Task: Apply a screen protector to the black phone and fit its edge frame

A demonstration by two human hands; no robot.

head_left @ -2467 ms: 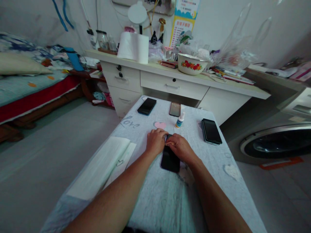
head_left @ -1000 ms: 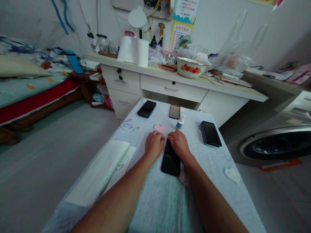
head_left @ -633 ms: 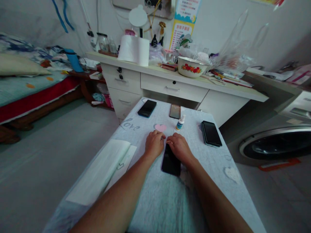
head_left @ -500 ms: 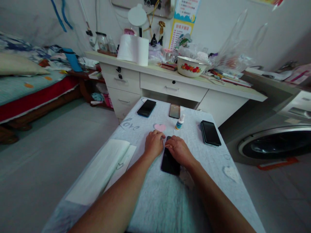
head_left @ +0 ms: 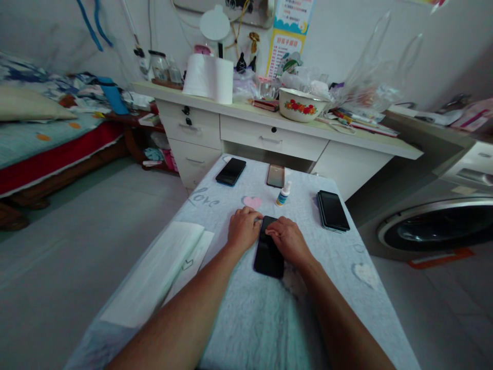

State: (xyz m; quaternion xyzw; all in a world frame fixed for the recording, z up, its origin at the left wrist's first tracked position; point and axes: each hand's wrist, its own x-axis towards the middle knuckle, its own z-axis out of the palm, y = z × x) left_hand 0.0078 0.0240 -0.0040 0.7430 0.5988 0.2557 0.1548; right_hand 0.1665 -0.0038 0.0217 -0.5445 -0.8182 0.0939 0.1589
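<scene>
A black phone [head_left: 268, 257] lies screen up on the cloth-covered table. My left hand [head_left: 243, 228] rests at its upper left edge, fingers curled and fingertips against that side. Over the upper right part of the screen, my right hand [head_left: 290, 239] is closed, with bent fingers pressing down. A small pale bit shows at its fingertips, too small to name. Just beyond the hands stands a small white spray bottle [head_left: 283, 194] with a blue and yellow label. A pink heart [head_left: 252, 202] is printed on the cloth near my left hand.
Another phone [head_left: 231, 171] lies at the far left, a brownish phone case [head_left: 276, 176] at the back, and stacked phones [head_left: 333, 210] to the right. Folded white paper [head_left: 154, 272] covers the left edge. A cluttered desk [head_left: 246, 113] and a washing machine [head_left: 442, 195] stand beyond.
My right hand has slid slightly right and down over the screen, showing more of the phone's top. My left hand stays at the phone's edge. The view has shifted slightly.
</scene>
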